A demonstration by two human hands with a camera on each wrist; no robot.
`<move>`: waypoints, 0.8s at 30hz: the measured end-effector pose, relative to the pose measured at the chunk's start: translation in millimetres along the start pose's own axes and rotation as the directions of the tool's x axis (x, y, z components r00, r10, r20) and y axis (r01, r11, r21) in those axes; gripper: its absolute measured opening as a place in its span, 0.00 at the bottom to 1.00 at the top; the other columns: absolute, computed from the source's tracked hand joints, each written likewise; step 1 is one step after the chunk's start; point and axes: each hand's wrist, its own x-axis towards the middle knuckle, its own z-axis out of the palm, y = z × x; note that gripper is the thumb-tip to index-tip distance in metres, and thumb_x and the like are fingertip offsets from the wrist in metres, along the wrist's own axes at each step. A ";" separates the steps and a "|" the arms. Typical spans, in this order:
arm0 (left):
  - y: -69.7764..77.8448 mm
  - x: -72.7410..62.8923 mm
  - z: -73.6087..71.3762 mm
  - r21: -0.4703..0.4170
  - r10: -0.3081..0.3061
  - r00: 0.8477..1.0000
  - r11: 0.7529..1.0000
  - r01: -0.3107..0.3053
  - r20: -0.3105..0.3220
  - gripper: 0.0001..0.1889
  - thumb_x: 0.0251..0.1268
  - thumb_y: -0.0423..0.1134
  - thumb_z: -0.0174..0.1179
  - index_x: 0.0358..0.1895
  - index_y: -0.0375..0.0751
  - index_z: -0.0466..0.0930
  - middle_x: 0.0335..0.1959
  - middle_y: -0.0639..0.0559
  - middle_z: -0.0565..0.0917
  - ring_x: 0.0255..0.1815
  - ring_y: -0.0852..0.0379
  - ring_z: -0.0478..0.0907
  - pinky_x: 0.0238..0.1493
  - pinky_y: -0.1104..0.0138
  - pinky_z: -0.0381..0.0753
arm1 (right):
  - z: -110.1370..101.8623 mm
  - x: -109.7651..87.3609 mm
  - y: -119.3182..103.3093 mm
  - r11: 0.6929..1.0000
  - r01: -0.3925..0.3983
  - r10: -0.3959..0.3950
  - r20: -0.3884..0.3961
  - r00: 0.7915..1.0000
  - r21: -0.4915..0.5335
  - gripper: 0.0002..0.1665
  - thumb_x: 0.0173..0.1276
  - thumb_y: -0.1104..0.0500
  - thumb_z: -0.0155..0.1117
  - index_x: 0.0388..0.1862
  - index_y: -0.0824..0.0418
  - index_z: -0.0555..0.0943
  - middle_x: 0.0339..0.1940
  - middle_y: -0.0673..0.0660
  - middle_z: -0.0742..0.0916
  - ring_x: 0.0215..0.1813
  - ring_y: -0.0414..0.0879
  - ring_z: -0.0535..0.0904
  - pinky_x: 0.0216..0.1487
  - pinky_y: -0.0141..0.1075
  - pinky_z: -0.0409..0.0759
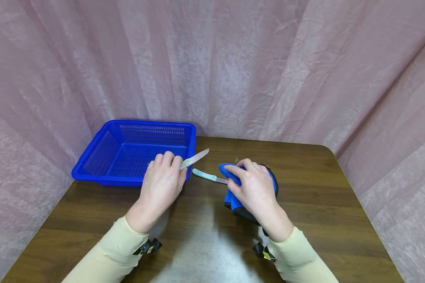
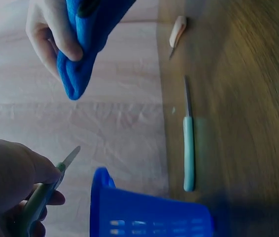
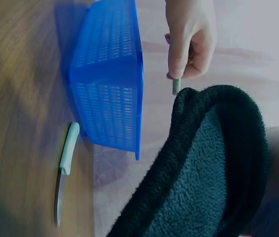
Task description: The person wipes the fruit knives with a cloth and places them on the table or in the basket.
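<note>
My left hand [image 1: 161, 179] grips a small knife [image 1: 199, 156] by its pale green handle, blade pointing up and right beside the basket's right edge. A folded blue cloth [image 1: 235, 201] with black edging is held in my right hand [image 1: 255, 186], raised above the table. Between the hands, a second knife [image 1: 204, 175] with a light blue-green handle lies on the wood, its tip overlapped by the cloth in the head view. Farther right in the left wrist view lies a small object with an orange-white handle [image 2: 178, 29] and a thin dark tip; the cloth hides it from the head view.
A blue plastic basket [image 1: 146, 122] with slotted walls stands at the back left, right behind my left hand. The brown wooden table [image 1: 315, 204] ends at a pink curtain [image 1: 233, 70] behind and on both sides.
</note>
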 end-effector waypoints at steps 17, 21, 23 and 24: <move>-40.8 1.8 -3.7 0.027 -0.037 0.999 0.999 0.036 0.040 0.13 0.68 0.35 0.75 0.39 0.32 0.80 0.33 0.39 0.78 0.32 0.34 0.75 0.32 0.48 0.70 | 6.7 -0.6 -9.8 0.999 0.032 -0.032 0.005 0.999 0.006 0.22 0.66 0.59 0.78 0.60 0.47 0.94 0.49 0.57 0.89 0.46 0.55 0.86 0.52 0.52 0.82; -50.4 2.3 -4.4 0.020 -0.050 0.997 0.999 0.049 0.059 0.12 0.69 0.35 0.75 0.40 0.31 0.80 0.33 0.38 0.77 0.33 0.34 0.75 0.32 0.47 0.70 | 7.4 -1.0 -10.5 0.999 0.033 -0.033 0.003 0.999 0.008 0.22 0.66 0.59 0.78 0.59 0.48 0.94 0.49 0.57 0.89 0.45 0.55 0.86 0.52 0.52 0.82; -56.2 2.6 -4.9 0.016 -0.059 0.996 0.998 0.058 0.069 0.12 0.69 0.34 0.75 0.40 0.31 0.80 0.33 0.38 0.77 0.32 0.34 0.74 0.32 0.47 0.70 | 7.8 -0.9 -11.0 0.999 0.033 -0.033 0.003 0.999 0.008 0.22 0.67 0.59 0.78 0.59 0.48 0.94 0.49 0.57 0.89 0.45 0.55 0.86 0.52 0.52 0.82; -59.3 2.6 -5.1 0.013 -0.064 0.995 0.998 0.063 0.073 0.12 0.69 0.34 0.75 0.40 0.31 0.80 0.33 0.38 0.77 0.32 0.34 0.74 0.32 0.47 0.70 | 8.0 -0.7 -11.2 0.999 0.033 -0.033 0.004 0.999 0.008 0.21 0.67 0.59 0.78 0.59 0.47 0.94 0.49 0.57 0.89 0.45 0.55 0.86 0.52 0.52 0.82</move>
